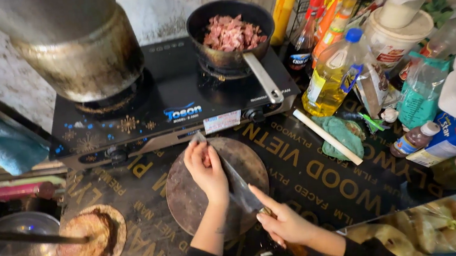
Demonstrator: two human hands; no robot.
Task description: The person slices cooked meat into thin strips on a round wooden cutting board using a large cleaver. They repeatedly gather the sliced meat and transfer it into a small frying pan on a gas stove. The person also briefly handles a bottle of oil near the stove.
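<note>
**Steel cleaver slanted across the round board, both hands on it**

Grey broad-bladed steel cleaver [232,174] lying diagonally over the round dark wooden chopping board [187,198], tip toward the black glass-topped gas stove [168,103], handle toward the body. Left hand [206,169] curled, fingers pressed together against the blade's far end. Right hand [284,221] wrapped round the handle at the board's near-right edge

1. Left hand [206,167]: extended forward, palm down, fingers [195,149] bunched and curled at the tips.
2. Left forearm: bare, angled up from a dark sleeve at the lower edge.
3. Right hand [284,223]: closed in a grip, index finger stretched forward, wrist bent toward the left.
</note>
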